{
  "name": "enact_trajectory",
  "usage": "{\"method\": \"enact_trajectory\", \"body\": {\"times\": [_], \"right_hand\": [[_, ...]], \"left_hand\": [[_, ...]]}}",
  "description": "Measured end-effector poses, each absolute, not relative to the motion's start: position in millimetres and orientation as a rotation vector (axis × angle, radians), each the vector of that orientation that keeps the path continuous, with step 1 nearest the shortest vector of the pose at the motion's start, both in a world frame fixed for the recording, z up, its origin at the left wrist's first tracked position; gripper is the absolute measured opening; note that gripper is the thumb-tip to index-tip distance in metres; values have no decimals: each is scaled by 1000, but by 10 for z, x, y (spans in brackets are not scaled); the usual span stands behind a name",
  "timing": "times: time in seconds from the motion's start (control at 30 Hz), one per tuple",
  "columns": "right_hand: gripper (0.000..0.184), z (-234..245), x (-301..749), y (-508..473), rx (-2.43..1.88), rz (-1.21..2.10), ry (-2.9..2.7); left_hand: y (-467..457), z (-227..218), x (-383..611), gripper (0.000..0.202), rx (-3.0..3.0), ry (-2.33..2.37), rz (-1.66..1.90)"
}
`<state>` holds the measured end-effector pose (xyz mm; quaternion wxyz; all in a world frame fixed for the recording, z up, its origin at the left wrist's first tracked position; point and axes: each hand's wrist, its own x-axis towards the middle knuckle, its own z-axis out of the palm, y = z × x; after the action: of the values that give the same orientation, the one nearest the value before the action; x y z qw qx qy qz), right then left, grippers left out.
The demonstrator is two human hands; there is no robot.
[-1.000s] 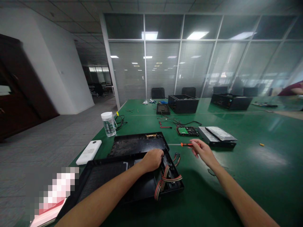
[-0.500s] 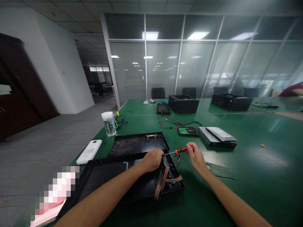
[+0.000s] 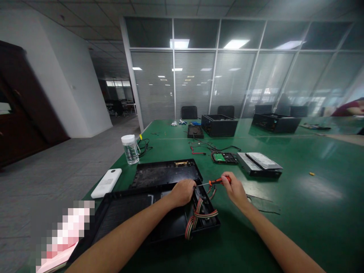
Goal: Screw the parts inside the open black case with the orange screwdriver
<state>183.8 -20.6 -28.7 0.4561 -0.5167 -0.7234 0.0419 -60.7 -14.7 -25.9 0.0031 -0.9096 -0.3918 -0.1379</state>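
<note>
An open black computer case lies at the near edge of the green table. My left hand is closed and rests on the case's far right corner, gripping its edge. My right hand is closed round the orange handle of a small screwdriver. The screwdriver's thin shaft points left, its tip right by my left hand. A striped ribbon cable hangs over the case's right wall.
A black cover panel lies behind the case. A white device and a clear jar sit at the left. A circuit board, a drive, loose cables and more black cases lie further back.
My right hand lifted the screwdriver off the table and brought it left, so the tip now sits at the case corner by my left hand. The left hand stayed put.
</note>
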Motion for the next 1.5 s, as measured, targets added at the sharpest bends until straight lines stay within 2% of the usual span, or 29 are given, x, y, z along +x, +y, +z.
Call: {"method": "enact_trajectory", "body": {"times": [1.0, 1.13, 1.3, 1.4, 1.5], "right_hand": [[30, -189, 1748, -254, -1260, -78, -1883], [37, 82, 1673, -307, -1296, -280, -2082], [40, 757, 1347, -358, -1532, -564, -2439], [33, 1049, 1114, -319, -1597, -491, -2561], [42, 1175, 947, -252, -1598, -440, -2648]], "left_hand": [[-127, -318, -669, 17, -2844, -1153, -475], [-131, -314, -658, 18, -2845, -1141, -473], [-142, -315, -629, 16, -2803, -1187, -438], [-150, -326, -622, 14, -2778, -1208, -424], [-153, -346, -624, 13, -2762, -1208, -433]]}}
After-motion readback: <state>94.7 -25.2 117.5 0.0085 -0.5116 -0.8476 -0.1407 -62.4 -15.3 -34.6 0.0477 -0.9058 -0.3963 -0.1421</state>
